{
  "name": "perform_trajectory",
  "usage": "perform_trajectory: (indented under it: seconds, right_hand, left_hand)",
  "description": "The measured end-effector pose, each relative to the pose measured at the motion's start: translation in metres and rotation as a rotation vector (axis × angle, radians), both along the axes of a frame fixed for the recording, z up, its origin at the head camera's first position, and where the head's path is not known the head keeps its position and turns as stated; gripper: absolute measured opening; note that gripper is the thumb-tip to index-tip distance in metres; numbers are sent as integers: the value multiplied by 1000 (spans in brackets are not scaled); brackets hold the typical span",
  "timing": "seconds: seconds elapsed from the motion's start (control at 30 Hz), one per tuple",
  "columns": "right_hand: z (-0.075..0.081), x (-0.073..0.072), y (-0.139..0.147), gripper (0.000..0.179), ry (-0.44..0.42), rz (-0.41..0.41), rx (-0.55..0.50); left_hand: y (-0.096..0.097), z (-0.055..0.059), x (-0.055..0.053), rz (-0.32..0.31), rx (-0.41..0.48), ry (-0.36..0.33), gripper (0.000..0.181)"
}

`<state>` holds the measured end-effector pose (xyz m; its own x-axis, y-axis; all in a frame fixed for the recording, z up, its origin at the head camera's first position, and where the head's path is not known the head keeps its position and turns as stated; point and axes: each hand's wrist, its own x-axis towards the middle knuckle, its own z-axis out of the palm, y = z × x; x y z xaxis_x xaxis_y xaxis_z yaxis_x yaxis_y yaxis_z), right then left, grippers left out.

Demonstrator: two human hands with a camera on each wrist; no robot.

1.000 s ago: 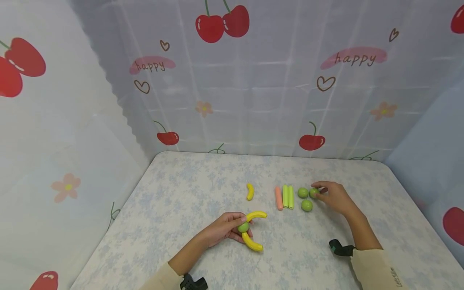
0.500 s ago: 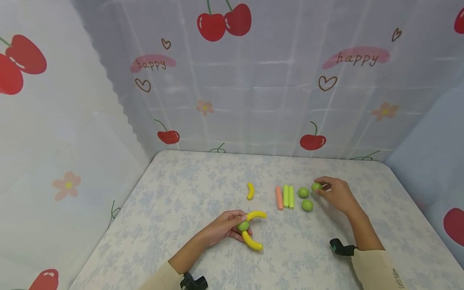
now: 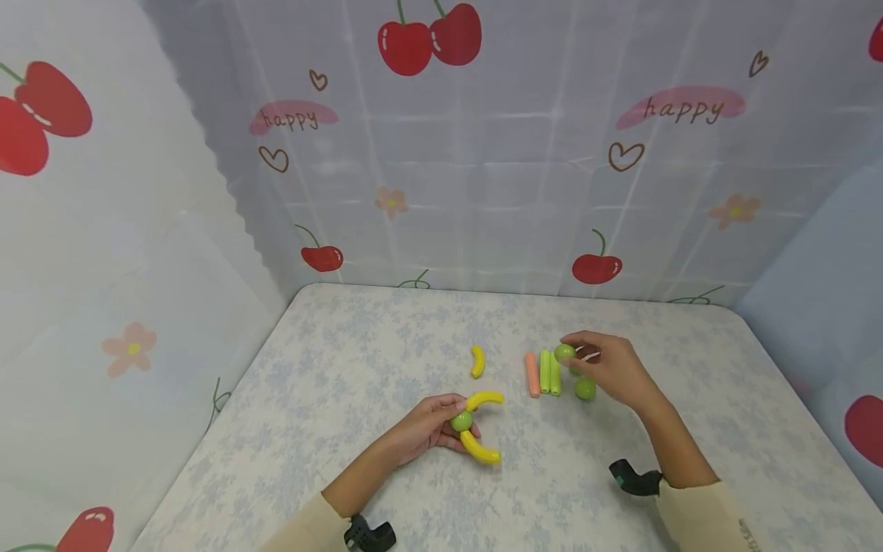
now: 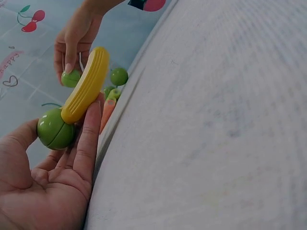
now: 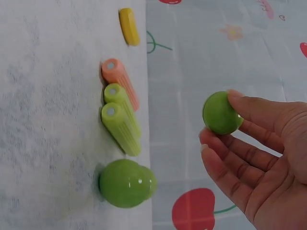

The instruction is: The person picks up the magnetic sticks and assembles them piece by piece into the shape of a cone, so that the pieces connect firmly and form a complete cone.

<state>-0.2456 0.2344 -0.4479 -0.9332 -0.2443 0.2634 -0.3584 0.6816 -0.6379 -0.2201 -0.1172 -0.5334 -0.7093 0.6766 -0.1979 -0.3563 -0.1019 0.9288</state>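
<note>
L hand (image 3: 426,429) nearest the body, resting on the table (image 3: 331,399), fingers curled round a green ball (image 3: 461,421) w/ two yellow curved pieces stuck on it: upper one (image 3: 486,399) arcs up and to the right, lower one (image 3: 480,448) runs down-right, so the assembly opens away from the palm, toward the R side. Wrist view shows the thumb and fingers wrapped about that ball (image 4: 53,129) w/ the yellow piece (image 4: 87,85) pointing off toward the other hand. R hand (image 3: 610,369) is further out and to the right, lifted off the cloth, pinching a second green ball (image 3: 564,353) betw. thumb and fingertips (image 5: 238,98); that ball sits up-right of the L-hand assembly, well apart from it. Below the R hand: two more green balls (image 5: 127,183) touching each other, and just beside them three short sticks side by side, two green (image 3: 549,372), one orange (image 3: 531,374), long axes running away from the body. A loose small yellow curved piece (image 3: 477,361) lies further out, betw. the hands. Table has a pale blue-flowered cover; behind and at the sides, cherry-print curtains (image 3: 483,138) w/ "happy" on them close off the space.
</note>
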Motion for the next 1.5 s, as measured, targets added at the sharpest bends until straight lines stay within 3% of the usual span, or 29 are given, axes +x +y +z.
perform_trajectory:
  seconds: [0.2,0.4,0.6,1.0,1.23,1.4,1.5]
  right_hand:
    - [-3,6,-25,32,-53,116,-26]
    - [-16,9,-47,33,-149,222,-36]
    - [-24,11,-59,27,-145,310,-5]
    - [-32,13,-69,28,-216,357,-81]
    - [-37,14,-70,25,-243,354,-60]
    - [-39,13,-71,25,-246,362,-50]
    - [-41,14,-71,25,-264,358,-52]
  left_hand:
    - [0,-1,-1,7,26,-18,47]
    - [-1,-1,-1,9,38,-14,49]
    - [-2,0,-1,1,54,-11,51]
    - [0,-3,-1,26,6,5,45]
    - [1,-1,2,50,-93,119,42]
    - [3,1,3,107,-183,236,39]
    - [4,2,4,140,-224,268,39]
